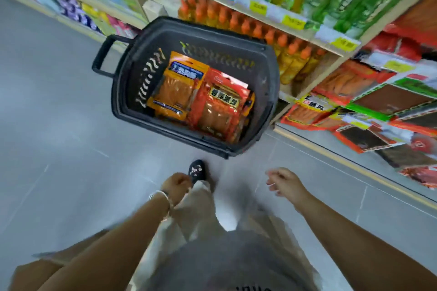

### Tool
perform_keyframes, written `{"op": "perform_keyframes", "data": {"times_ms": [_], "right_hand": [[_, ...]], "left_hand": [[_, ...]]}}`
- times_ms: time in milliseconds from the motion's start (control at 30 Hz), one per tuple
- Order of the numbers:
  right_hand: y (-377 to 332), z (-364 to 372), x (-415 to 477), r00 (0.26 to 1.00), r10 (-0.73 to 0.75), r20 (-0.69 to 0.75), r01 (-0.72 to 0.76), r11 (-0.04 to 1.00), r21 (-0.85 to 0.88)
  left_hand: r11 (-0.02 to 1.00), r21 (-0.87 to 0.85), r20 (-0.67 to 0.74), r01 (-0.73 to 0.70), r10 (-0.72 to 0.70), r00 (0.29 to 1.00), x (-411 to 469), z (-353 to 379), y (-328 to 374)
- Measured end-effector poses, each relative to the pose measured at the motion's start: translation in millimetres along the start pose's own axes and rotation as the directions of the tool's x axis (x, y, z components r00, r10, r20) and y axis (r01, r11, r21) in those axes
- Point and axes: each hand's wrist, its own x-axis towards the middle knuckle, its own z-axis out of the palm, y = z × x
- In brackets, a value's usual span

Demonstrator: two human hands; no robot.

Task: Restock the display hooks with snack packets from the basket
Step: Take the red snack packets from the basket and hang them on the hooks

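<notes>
A dark grey basket [132,73] stands on the floor ahead of me, its handle to the left. Inside lie an orange snack packet [177,92] on the left and a red snack packet [220,111] on the right, with more beneath. My left hand [176,184], a bracelet on its wrist, hangs low with fingers curled and nothing in it. My right hand [283,182] is empty with loosely bent fingers, below and right of the basket. At the right, hanging snack packets [369,111] fill the display hooks. The picture is blurred by motion.
Wooden shelving [314,42] runs along the top and right, with orange-capped bottles [290,54] behind the basket and boxed goods above. Grey tiled floor [59,125] spreads to the left. My shoe [197,170] is just below the basket.
</notes>
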Motion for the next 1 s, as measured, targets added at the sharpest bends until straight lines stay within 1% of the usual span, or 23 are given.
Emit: {"op": "perform_keyframes", "data": {"times_ms": [100,200,267,333,433,500,567,633,700,767,800,867,900,933,1000], "right_hand": [[-70,46,16,0.993,-0.114,0.036,0.11,0.99,0.088],[-125,76,45,0.983,-0.165,0.079,0.147,0.97,0.191],[-147,89,76,0.987,-0.136,0.088,0.11,0.962,0.248],[-158,98,115,0.995,-0.052,0.083,0.026,0.96,0.278],[-156,112,172,0.992,0.114,0.044,-0.122,0.956,0.268],[-144,119,205,0.981,0.192,-0.03,-0.181,0.961,0.208],[-132,123,228,0.967,0.221,-0.13,-0.198,0.965,0.17],[-120,128,247,0.957,0.219,-0.192,-0.198,0.972,0.124],[-111,133,263,0.952,0.249,-0.176,-0.22,0.961,0.169],[-109,139,277,0.939,0.317,-0.133,-0.284,0.934,0.217],[-107,143,283,0.923,0.36,-0.137,-0.329,0.922,0.204],[-104,149,290,0.884,0.414,-0.219,-0.399,0.91,0.111],[-102,151,290,0.872,0.409,-0.269,-0.403,0.912,0.082],[-99,153,290,0.87,0.384,-0.309,-0.377,0.922,0.086],[-92,153,285,0.877,0.318,-0.36,-0.289,0.948,0.134]], "left_hand": [[0.992,-0.028,0.013,-0.12,0.12,0.993,30,-42,43],[0.977,-0.11,0.056,-0.185,0.192,0.98,64,-65,85],[0.963,-0.163,0.044,-0.213,0.223,0.974,91,-73,108],[0.957,-0.19,0.009,-0.219,0.225,0.974,121,-76,125],[0.957,-0.204,-0.043,-0.207,0.203,0.978,165,-75,139],[0.964,-0.188,-0.052,-0.186,0.18,0.982,188,-71,144],[0.983,-0.118,-0.001,-0.139,0.14,0.99,204,-65,139],[0.991,-0.099,0.029,-0.085,0.089,0.996,216,-60,130],[0.997,-0.06,0.04,-0.052,0.055,0.998,224,-56,124],[0.997,-0.045,0.055,-0.06,0.062,0.997,229,-54,120],[0.996,-0.06,0.063,-0.072,0.075,0.995,230,-53,119],[0.995,-0.075,0.067,-0.066,0.072,0.995,231,-54,118],[0.996,-0.074,0.063,-0.05,0.055,0.997,231,-55,117],[0.997,-0.066,0.052,-0.034,0.038,0.998,232,-56,117],[0.999,-0.043,0.031,-0.013,0.015,0.999,233,-57,117]]}}
